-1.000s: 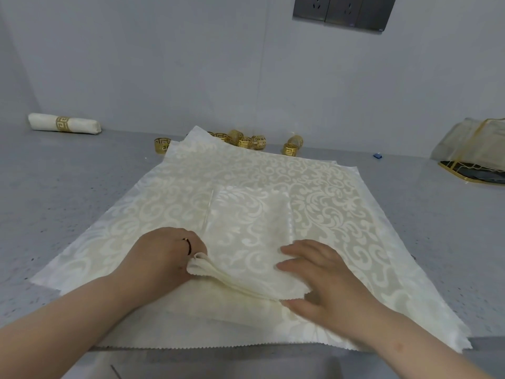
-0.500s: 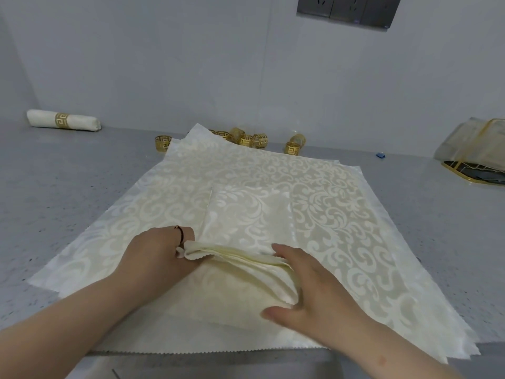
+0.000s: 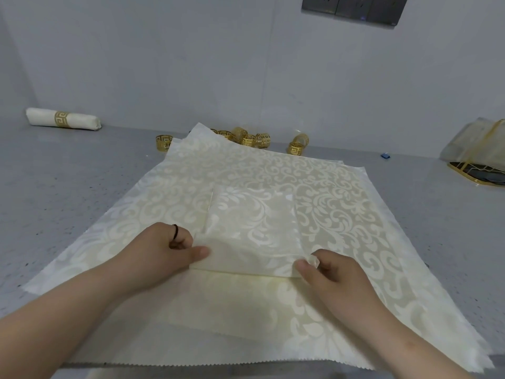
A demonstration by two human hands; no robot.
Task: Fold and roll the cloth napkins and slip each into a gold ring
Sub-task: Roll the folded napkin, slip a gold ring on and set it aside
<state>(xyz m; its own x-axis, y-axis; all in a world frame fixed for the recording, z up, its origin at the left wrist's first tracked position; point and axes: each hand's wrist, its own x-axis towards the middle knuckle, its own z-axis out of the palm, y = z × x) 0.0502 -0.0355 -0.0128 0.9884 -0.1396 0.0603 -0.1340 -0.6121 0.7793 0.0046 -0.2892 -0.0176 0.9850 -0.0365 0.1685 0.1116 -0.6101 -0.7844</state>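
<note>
A cream damask napkin (image 3: 251, 228), folded into a narrow strip, lies on a stack of flat napkins (image 3: 341, 187) of the same cloth. My left hand (image 3: 169, 247) pinches the strip's near left corner with its thumb on top. My right hand (image 3: 325, 272) pinches the near right corner. The strip's near edge is turned up and over away from me, forming a short fold. Several gold rings (image 3: 251, 139) lie along the wall behind the stack.
A finished rolled napkin in a gold ring (image 3: 62, 120) lies at the far left by the wall. A gold wire holder with cloth (image 3: 478, 157) stands at the far right. A small blue object (image 3: 385, 155) lies near it. The grey counter's front edge runs just below the stack.
The strip's near end, lifted between both hands before, has been turned over away from me and laid flat. My right hand moved from on top of the cloth to its right corner.
</note>
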